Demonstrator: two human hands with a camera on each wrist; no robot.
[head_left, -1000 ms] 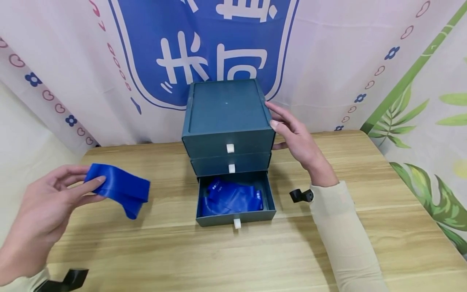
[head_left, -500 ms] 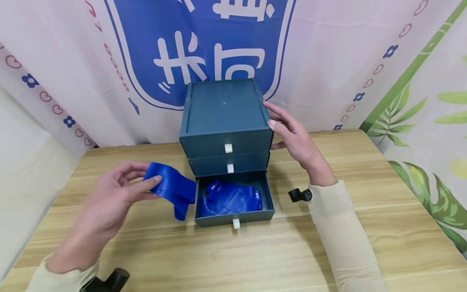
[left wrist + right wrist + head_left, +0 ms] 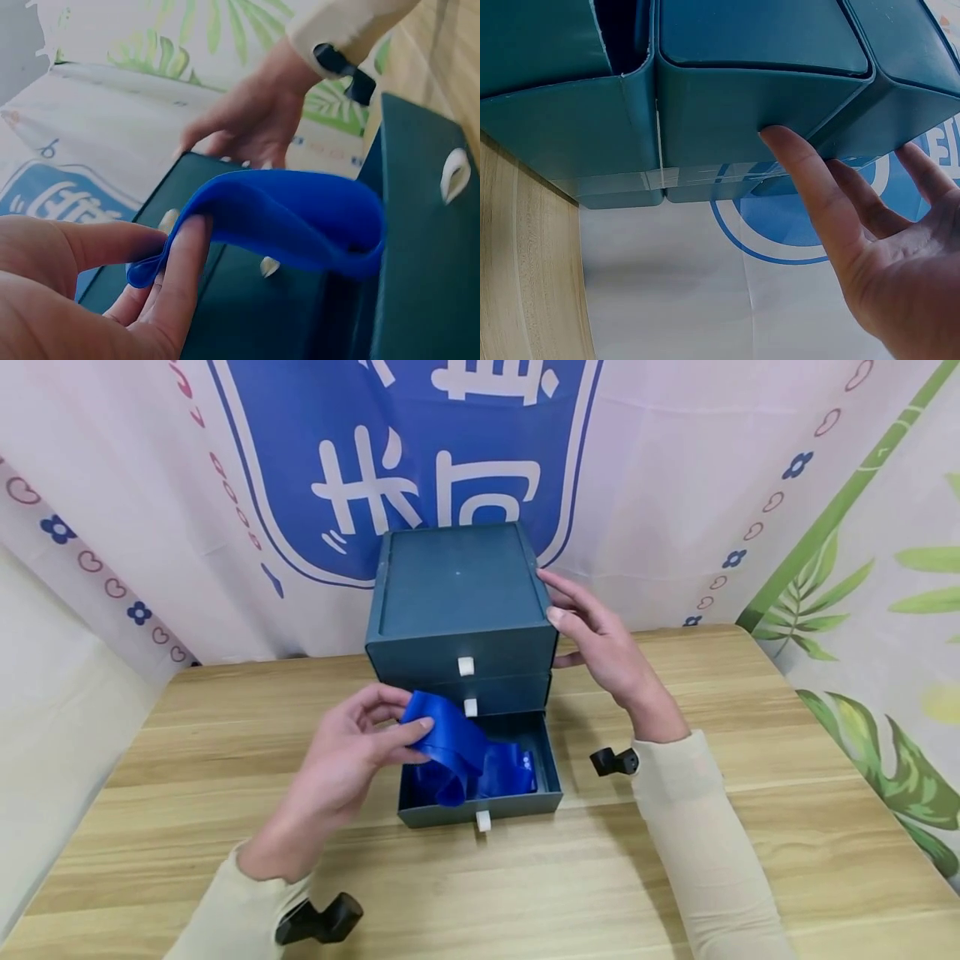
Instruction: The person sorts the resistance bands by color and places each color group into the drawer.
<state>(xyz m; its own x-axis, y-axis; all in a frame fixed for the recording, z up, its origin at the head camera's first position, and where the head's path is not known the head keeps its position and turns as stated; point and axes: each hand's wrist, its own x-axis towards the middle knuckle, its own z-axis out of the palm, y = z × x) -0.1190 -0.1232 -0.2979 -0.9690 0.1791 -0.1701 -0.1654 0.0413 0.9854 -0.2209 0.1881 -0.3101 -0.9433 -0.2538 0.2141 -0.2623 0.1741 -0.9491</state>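
My left hand [image 3: 345, 760] pinches a folded blue resistance band [image 3: 453, 735] between thumb and fingers. The band hangs in a loose loop over the open bottom drawer [image 3: 438, 816]; whether it touches the contents cannot be told. In the left wrist view its loop [image 3: 300, 217] bulges away from the fingertips. More blue band [image 3: 504, 774] lies inside that drawer, partly hidden by the held one. My right hand [image 3: 603, 647] rests against the right side of the dark teal drawer unit [image 3: 461, 581], near its top. In the right wrist view its fingers [image 3: 810, 180] are extended along the wall.
Both upper drawers are closed, each with a white pull tab [image 3: 466, 666]. The unit stands near the back of a wooden table [image 3: 615, 868]. Behind it hangs a printed curtain [image 3: 660, 485]. Black mounts [image 3: 318, 920] sit on both wrists.
My left hand has carried the folded resistance band rightward, from the table's left side to over the bottom drawer. My right hand has stayed on the unit's side.
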